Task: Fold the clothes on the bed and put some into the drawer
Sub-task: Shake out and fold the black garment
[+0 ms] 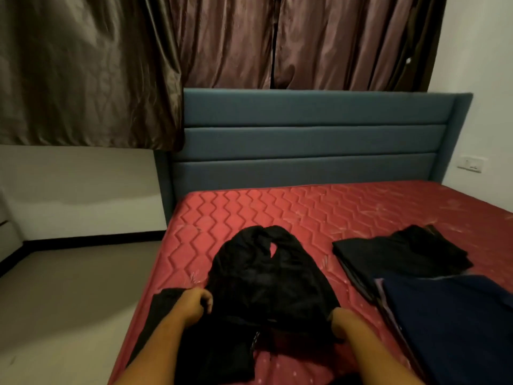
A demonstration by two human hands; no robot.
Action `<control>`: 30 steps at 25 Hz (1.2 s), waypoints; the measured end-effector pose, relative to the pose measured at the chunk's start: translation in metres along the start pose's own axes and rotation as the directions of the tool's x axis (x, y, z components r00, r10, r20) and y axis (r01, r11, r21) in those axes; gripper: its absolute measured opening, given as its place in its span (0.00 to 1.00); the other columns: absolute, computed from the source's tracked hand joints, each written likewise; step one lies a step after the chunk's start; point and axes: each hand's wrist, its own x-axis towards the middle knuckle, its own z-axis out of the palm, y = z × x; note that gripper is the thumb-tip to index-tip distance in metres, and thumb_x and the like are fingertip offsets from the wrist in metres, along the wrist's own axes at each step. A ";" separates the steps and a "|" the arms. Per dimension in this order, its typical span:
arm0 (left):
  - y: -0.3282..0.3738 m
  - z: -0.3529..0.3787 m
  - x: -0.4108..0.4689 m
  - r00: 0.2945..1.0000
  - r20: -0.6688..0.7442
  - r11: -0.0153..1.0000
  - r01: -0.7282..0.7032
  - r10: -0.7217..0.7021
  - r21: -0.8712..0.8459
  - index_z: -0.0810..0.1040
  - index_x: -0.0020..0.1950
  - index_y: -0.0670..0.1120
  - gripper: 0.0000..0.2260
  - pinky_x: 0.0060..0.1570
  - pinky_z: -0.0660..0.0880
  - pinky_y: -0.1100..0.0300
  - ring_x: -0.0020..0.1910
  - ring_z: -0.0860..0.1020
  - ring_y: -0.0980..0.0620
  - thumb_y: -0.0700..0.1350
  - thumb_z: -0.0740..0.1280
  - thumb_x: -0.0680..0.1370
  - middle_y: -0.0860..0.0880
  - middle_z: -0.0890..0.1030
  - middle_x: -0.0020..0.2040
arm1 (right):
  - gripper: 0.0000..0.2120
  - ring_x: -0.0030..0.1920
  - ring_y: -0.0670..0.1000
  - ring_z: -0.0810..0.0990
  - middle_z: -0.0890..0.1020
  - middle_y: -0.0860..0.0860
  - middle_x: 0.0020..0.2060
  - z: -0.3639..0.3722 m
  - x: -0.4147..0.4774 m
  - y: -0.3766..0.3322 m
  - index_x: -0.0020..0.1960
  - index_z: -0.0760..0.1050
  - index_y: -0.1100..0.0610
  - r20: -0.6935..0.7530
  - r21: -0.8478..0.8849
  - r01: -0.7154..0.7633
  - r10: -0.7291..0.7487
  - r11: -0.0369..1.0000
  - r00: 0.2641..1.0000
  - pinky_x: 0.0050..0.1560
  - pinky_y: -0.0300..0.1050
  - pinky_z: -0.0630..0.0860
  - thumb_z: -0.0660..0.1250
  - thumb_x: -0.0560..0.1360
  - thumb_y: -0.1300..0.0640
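Beyond left hand fingers: bare mattress, open to the headboard.
Between our fingers: black garment.
Right of right hand fingers: folded black pile, navy garment block us.

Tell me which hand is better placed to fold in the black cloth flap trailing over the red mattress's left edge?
Left, probably. The left hand has its grip on the crumpled black garment right beside that flap; the right hand holds the opposite side.
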 end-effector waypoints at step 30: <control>0.192 -0.080 -0.048 0.841 -0.498 0.658 -0.500 0.213 -0.563 0.67 0.61 0.62 0.24 0.40 0.76 0.50 0.41 0.80 0.46 0.33 0.59 0.76 0.44 0.82 0.44 | 0.33 0.63 0.49 0.77 0.77 0.52 0.62 -0.127 -0.175 -0.164 0.68 0.70 0.52 -0.499 0.836 0.545 -0.500 -0.063 0.708 0.60 0.45 0.76 0.54 0.70 0.77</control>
